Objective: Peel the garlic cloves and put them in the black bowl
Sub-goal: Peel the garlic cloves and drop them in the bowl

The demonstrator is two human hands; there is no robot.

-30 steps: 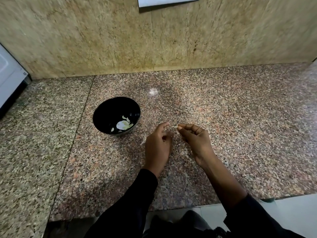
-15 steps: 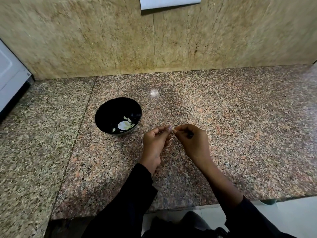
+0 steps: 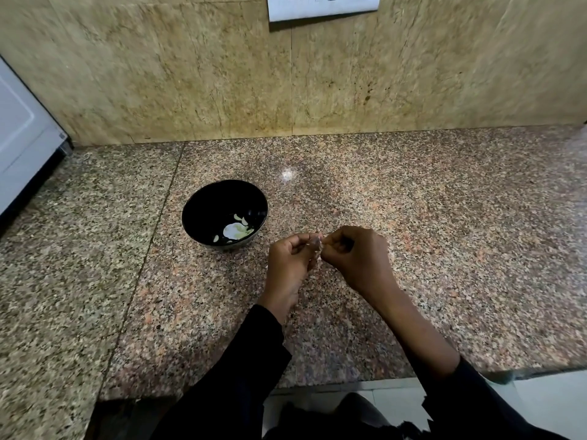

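A black bowl [image 3: 203, 204] stands on the granite counter, left of my hands, with pale peeled garlic cloves [image 3: 236, 230] in its bottom. My left hand [image 3: 290, 265] and my right hand [image 3: 357, 257] meet fingertip to fingertip just right of the bowl. Between them they pinch a small garlic clove [image 3: 317, 245] with papery skin. Most of the clove is hidden by my fingers.
The speckled granite counter [image 3: 444, 233] runs to a beige stone wall behind. A white appliance [image 3: 22, 147] stands at the far left. A white paper [image 3: 322, 6] hangs on the wall above. The counter's front edge lies under my forearms.
My hands have come together from a small gap and now both pinch the clove. The view has tilted a little, so the bowl sits slightly lower and further right.
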